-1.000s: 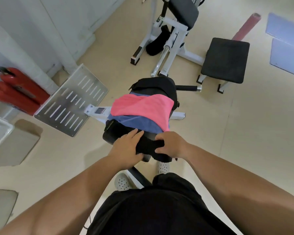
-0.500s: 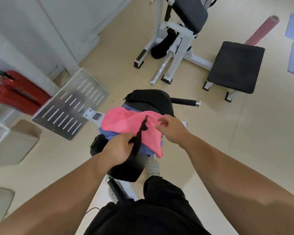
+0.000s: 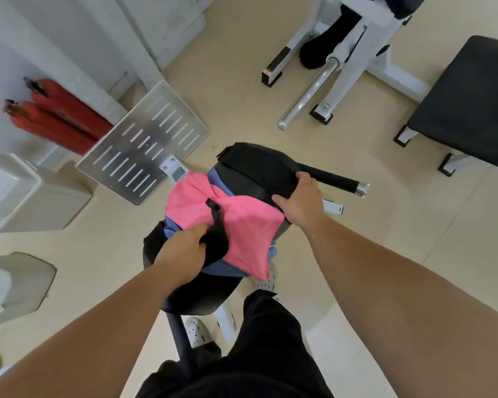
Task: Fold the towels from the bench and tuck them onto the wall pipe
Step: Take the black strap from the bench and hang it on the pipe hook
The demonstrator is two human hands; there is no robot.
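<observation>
A pink towel (image 3: 242,222) lies spread over a blue towel (image 3: 227,268) on the black padded bench (image 3: 259,168) in front of me. My left hand (image 3: 184,248) grips a black towel (image 3: 216,242) that hangs crumpled over the pink one's near left part. My right hand (image 3: 302,202) is at the pink towel's far right edge on the pad, its thumb and curled fingers holding that edge. The wall pipe is out of view.
A slotted metal footplate (image 3: 144,142) and two red extinguishers (image 3: 55,119) sit to the left by the wall. A white weight machine (image 3: 342,53) and a black padded stool (image 3: 466,101) stand ahead on the beige floor. A black handle bar (image 3: 334,179) sticks out to the right.
My left hand lifted the black towel off the bench's near end and onto the pink one. My right hand went from there to the pink towel, then drew its edge out to the far right.
</observation>
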